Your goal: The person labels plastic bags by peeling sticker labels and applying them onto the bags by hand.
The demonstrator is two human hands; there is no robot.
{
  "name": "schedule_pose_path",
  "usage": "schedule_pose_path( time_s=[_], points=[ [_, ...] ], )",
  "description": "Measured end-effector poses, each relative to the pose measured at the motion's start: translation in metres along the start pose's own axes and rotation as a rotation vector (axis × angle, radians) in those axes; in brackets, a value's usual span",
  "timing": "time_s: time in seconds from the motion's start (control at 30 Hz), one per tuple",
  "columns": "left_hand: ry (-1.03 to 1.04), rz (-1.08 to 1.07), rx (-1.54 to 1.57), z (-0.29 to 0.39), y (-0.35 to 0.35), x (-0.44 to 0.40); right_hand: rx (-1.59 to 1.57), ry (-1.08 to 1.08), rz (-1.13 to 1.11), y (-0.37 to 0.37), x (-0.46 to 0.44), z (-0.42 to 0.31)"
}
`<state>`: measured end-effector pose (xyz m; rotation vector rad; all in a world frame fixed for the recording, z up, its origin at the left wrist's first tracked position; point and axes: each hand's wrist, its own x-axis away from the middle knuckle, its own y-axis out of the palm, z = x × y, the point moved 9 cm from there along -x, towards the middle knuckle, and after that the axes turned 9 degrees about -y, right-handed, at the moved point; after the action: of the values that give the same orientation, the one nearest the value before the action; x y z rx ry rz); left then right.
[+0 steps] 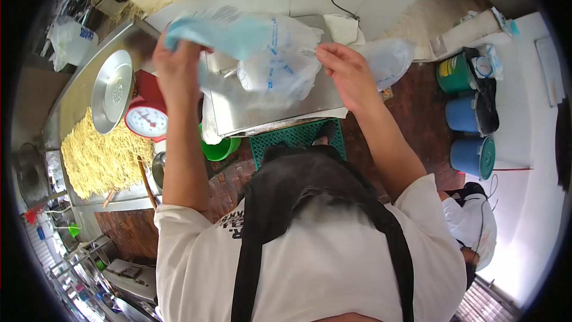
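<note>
My left hand point(177, 62) is raised above the left side of the metal table, its fingers closed on a light blue cloth point(229, 34) that is blurred by motion. A clear plastic bag with blue print point(283, 59) spreads over the metal table point(238, 110), partly behind the cloth. At the bag's right edge, my right hand point(342, 68) pinches its thin plastic between thumb and fingers. Another clear bag point(388, 62) lies behind and right of my right hand.
To the left, yellow noodles point(98, 158) lie in a heap beside a red scale point(146, 119) and a metal pan point(113, 92). A green bucket point(220, 149) stands below the table. Blue bins point(465, 113) line the right wall, near another person point(473, 220).
</note>
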<state>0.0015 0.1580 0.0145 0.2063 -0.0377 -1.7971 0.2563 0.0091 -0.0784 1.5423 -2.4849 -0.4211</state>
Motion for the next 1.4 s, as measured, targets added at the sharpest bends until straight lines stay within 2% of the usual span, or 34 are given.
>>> schedule_pose_path(
  time_s=[0.03,0.1,0.3,0.43,0.53,0.63,0.73,0.83,0.93,0.97,1.03,1.13,1.23,1.33,1.4],
  points=[
    [0.178,-0.043,-0.164,0.012,0.025,-0.005,-0.001,0.001,0.01,0.0,-0.006,0.001],
    [0.207,-0.069,-0.534,0.02,0.072,-0.002,0.071,-0.009,-0.017,0.002,-0.018,0.007],
    [-0.034,-0.249,-0.642,-0.039,0.105,-0.028,-0.038,0.014,-0.029,0.009,-0.039,0.036],
    [-0.057,-0.25,-0.651,-0.055,0.095,-0.032,-0.02,-0.006,-0.027,0.011,-0.033,0.038],
    [-0.034,-0.211,-0.696,-0.054,0.091,-0.032,0.011,-0.025,0.08,-0.008,-0.04,0.069],
    [0.041,-0.11,-0.697,-0.05,0.088,-0.03,0.541,-0.444,0.138,-0.003,-0.031,0.021],
    [0.012,-0.123,-0.68,-0.051,0.092,-0.028,0.666,-0.624,0.12,0.021,-0.037,-0.012],
    [0.042,-0.099,-0.733,-0.05,0.091,-0.028,0.792,-0.43,0.22,-0.017,-0.082,0.081],
    [0.06,-0.083,-0.723,-0.052,0.089,-0.027,0.768,-0.306,0.327,-0.036,-0.074,0.084],
    [0.055,-0.092,-0.705,-0.055,0.088,-0.027,0.743,-0.416,0.308,-0.028,-0.066,0.077],
    [0.057,-0.114,-0.666,-0.057,0.091,-0.029,0.685,-0.645,0.277,0.008,-0.041,0.011],
    [-0.004,-0.107,-0.694,-0.055,0.094,-0.027,0.475,-0.349,0.004,0.029,-0.046,0.034],
    [0.002,-0.076,-0.758,-0.051,0.09,-0.025,0.756,-0.086,0.255,-0.046,-0.073,0.128],
    [0.039,-0.09,-0.666,-0.045,0.094,-0.019,0.683,-0.346,0.322,-0.035,-0.052,0.068],
    [0.203,-0.072,-0.666,-0.022,0.097,-0.014,0.699,-0.44,0.182,-0.022,-0.052,0.036]
  ],
)
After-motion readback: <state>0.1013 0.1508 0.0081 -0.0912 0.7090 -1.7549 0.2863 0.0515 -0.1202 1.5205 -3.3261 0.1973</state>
